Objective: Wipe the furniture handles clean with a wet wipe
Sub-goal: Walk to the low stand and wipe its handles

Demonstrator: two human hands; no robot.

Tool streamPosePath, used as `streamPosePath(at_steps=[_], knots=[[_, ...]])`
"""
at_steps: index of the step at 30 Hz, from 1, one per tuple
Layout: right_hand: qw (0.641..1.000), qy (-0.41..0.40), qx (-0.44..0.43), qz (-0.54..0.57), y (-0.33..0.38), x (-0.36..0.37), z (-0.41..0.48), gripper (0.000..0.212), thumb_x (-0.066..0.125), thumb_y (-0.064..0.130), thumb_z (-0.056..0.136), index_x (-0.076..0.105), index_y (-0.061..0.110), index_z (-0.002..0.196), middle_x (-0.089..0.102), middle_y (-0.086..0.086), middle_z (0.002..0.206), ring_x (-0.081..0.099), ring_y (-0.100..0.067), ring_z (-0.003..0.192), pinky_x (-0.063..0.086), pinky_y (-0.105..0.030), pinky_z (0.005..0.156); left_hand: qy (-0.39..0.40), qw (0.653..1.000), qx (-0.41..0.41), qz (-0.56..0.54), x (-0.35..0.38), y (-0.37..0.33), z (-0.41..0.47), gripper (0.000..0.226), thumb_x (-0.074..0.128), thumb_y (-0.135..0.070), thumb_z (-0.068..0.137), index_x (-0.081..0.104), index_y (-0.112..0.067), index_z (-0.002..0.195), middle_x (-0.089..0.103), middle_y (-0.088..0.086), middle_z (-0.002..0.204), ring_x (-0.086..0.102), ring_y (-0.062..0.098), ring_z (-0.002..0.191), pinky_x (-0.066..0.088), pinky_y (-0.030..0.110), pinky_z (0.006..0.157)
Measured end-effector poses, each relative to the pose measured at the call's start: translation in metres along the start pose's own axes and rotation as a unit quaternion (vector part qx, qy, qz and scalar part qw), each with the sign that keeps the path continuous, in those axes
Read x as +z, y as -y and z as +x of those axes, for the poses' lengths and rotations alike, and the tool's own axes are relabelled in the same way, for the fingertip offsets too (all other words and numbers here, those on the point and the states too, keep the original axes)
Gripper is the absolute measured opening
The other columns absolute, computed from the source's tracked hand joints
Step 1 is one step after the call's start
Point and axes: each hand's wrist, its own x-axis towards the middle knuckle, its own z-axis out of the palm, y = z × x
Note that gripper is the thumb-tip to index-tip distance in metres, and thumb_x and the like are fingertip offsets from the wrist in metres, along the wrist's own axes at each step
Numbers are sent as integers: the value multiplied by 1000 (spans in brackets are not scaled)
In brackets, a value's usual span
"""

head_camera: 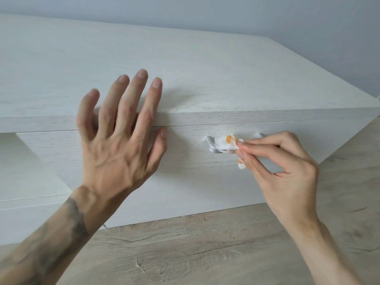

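My right fingers [249,149] are pinching the stained wet wipe [227,143] onto the silver handle [213,146] right of center — bar runs left-right, unwiped end just left of them — while my left hand [119,140] hovers spread, empty.

I see a whitewashed cabinet [185,64] standing on the pale wood-plank floor [205,254], its top bare of objects.

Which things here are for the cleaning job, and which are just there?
For the job:
- wet wipe, with orange marks
- silver handle
- right hand, pinching the wipe
- left hand, fingers spread

Just there:
- white cabinet top
- wooden floor
- grey wall
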Motion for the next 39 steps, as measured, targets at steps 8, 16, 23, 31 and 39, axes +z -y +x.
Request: streamPosePath(at_steps=[8,16,23,31,39], knots=[[1000,7,-26,-9,6,10,1,13,81,10,94,81,12,107,70,-4,98,69,-30,89,56,-40,81,-8,1000,-9,9,1,-2,0,65,45,-37,110,28,-15,168,38,13,169,30,29,155,15,51,126],[999,8,-33,-24,11,16,1,9,83,13,93,82,13,102,70,-2,96,65,-23,88,51,-50,80,-20,1000,-16,9,6,-6,-7,67,48,-36,109,26,-16,169,31,12,169,26,31,156,9,49,130],[999,-7,-19,-24,9,15,0,7,81,16,94,83,13,100,70,-1,95,64,-23,88,49,-51,82,-24,1000,-15,8,7,-5,-8,67,49,-36,109,26,-16,169,33,13,168,27,32,156,10,50,130],[999,-28,5,-25,1,-1,-4,9,80,6,94,81,7,103,70,-6,96,70,-15,92,57,-38,89,-21,1000,-9,3,7,-4,-9,68,48,-36,109,24,-16,169,29,12,168,25,32,155,10,51,129],[998,-45,45,-32,24,6,-13,19,71,-1,96,81,10,108,66,-7,106,65,0,104,49,-16,94,-20,1000,-9,-2,8,-4,-10,68,47,-36,110,22,-17,170,27,12,169,23,31,156,6,49,131]])
